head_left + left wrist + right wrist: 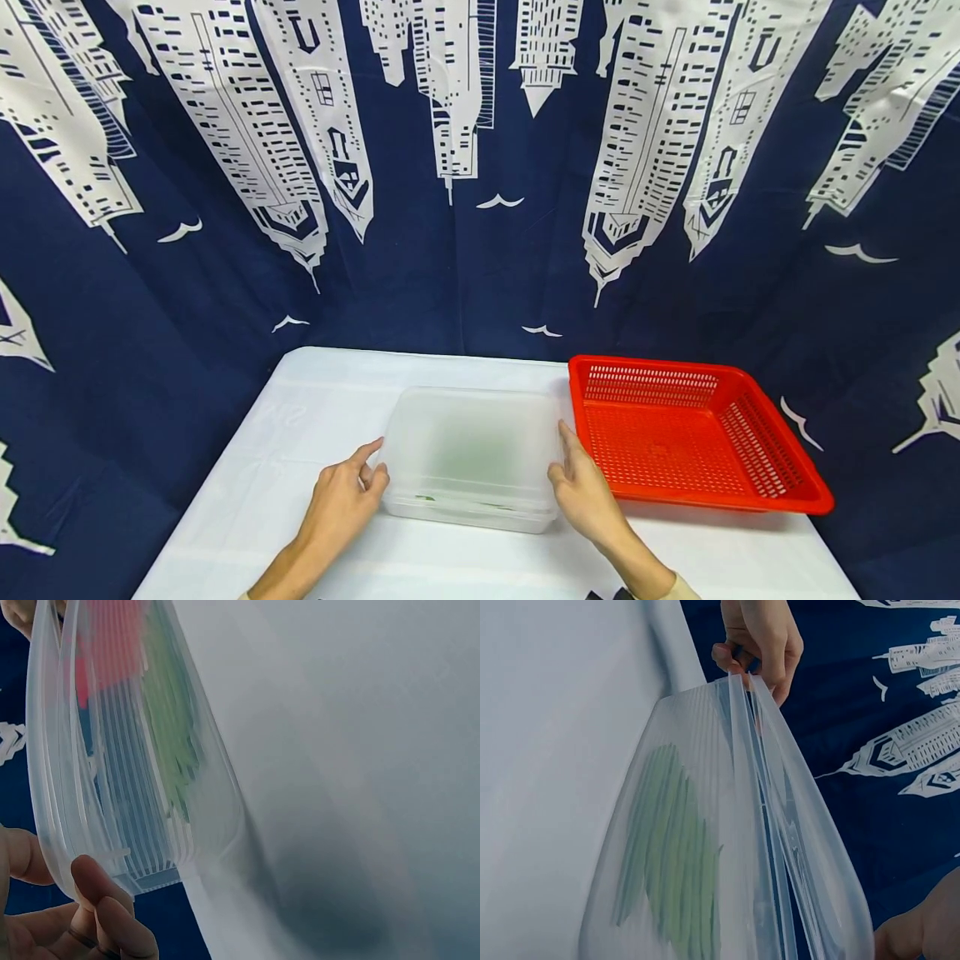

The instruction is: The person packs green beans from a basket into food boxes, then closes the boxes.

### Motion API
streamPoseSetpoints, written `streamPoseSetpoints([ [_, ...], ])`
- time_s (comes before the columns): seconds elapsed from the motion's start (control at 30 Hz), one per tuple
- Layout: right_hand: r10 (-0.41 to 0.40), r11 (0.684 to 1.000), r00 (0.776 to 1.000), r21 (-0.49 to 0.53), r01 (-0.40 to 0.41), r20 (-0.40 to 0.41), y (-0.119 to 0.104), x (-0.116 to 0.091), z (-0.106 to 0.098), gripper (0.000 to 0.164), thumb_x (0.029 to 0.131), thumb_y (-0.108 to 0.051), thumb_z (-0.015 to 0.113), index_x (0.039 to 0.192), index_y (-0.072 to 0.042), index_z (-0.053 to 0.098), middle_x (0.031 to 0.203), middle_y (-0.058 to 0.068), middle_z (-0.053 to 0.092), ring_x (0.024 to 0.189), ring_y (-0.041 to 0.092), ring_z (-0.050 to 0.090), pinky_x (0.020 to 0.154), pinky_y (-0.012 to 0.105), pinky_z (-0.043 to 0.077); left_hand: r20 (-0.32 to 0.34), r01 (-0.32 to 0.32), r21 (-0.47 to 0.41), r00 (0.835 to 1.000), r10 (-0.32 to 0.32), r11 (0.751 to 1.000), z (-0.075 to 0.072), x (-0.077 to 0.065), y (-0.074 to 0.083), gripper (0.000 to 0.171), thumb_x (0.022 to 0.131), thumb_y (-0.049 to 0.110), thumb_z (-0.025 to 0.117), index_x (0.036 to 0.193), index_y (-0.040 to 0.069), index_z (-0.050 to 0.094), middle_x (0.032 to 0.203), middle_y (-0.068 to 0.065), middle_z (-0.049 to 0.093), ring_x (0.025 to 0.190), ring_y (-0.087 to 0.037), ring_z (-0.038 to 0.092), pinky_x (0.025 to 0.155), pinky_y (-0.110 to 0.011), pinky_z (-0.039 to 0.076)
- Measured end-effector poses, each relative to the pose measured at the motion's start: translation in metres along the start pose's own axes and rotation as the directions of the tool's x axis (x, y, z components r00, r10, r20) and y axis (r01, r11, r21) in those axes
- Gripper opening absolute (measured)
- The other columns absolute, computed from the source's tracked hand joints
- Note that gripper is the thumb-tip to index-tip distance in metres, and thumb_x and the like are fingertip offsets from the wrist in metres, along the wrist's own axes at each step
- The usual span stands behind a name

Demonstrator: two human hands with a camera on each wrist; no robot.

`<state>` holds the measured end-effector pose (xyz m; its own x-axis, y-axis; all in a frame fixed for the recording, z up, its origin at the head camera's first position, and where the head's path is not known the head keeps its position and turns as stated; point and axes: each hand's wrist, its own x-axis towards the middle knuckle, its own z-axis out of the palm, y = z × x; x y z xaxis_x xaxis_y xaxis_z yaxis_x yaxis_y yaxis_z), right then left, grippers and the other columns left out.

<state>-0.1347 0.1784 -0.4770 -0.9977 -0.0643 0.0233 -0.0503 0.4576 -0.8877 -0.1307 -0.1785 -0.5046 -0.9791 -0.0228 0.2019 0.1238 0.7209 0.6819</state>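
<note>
A clear plastic food container stands on the table, under a frosted lid. Long green strips, like beans or stalks, show through its ribbed wall. My left hand pinches the lid's left edge between thumb and fingers. At the opposite edge my right hand grips the lid with thumb and forefinger. In the right wrist view a narrow gap runs between lid and container rim along the near side, so the lid sits loosely over it. The right hand is mostly cut off in that view.
A red perforated plastic basket stands on the right of the table, close beside my right hand. White cloth covers the table. Behind hangs a dark blue curtain printed with white buildings and birds.
</note>
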Motion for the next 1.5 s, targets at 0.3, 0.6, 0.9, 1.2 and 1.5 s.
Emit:
streamPoseSetpoints([
  [0.3,0.015,0.999,0.999,-0.053,-0.012,0.052,0.008,0.001,0.003,0.077,0.107,0.008,0.049,0.176,0.021,0.018,0.188,0.041,0.016,0.177,0.057,0.016,0.143,0.070,0.018,-0.013,-0.031,0.072,0.999,0.032,0.997,0.001,-0.001,-0.001,0.046,0.108,0.015,0.076,0.152,0.000,0.076,0.057,0.013,0.049,0.046,-0.002,0.036,0.041,-0.018,0.033],
  [0.6,0.006,0.993,0.995,-0.117,0.006,0.104,0.010,-0.002,0.000,0.073,0.111,0.007,0.047,0.177,0.020,0.018,0.189,0.039,0.015,0.177,0.060,0.013,0.141,0.073,0.013,-0.006,-0.010,0.044,1.000,0.010,0.999,0.001,-0.002,-0.004,0.044,0.112,0.018,0.072,0.154,0.004,0.075,0.065,0.014,0.061,0.050,-0.003,0.041,0.047,-0.021,0.040],
  [0.9,0.001,0.995,0.988,-0.101,0.015,0.154,0.013,-0.004,-0.004,0.075,0.109,0.009,0.043,0.177,0.019,0.013,0.189,0.039,0.011,0.177,0.059,0.008,0.142,0.073,0.008,0.062,0.048,-0.061,0.997,-0.044,0.997,-0.001,-0.001,-0.004,0.048,0.111,0.012,0.072,0.159,0.003,0.070,0.071,0.009,0.070,0.051,-0.005,0.053,0.050,-0.023,0.045],
  [1.2,-0.021,0.992,0.985,-0.123,0.042,0.169,0.012,-0.003,-0.008,0.076,0.109,0.009,0.046,0.177,0.020,0.014,0.189,0.039,0.012,0.178,0.058,0.008,0.143,0.073,0.007,0.156,0.089,-0.084,0.985,-0.076,0.992,-0.006,-0.001,-0.002,0.051,0.115,0.016,0.069,0.164,0.006,0.062,0.080,0.003,0.071,0.056,-0.010,0.061,0.051,-0.024,0.046],
  [1.5,-0.011,0.988,0.984,-0.151,0.038,0.179,0.009,-0.005,-0.010,0.081,0.106,0.008,0.053,0.176,0.020,0.015,0.188,0.040,0.015,0.177,0.058,0.009,0.142,0.073,0.008,0.222,0.147,-0.138,0.968,-0.114,0.980,-0.011,-0.004,-0.003,0.054,0.113,0.015,0.070,0.165,0.007,0.060,0.090,0.001,0.072,0.059,-0.013,0.062,0.053,-0.025,0.047],
])
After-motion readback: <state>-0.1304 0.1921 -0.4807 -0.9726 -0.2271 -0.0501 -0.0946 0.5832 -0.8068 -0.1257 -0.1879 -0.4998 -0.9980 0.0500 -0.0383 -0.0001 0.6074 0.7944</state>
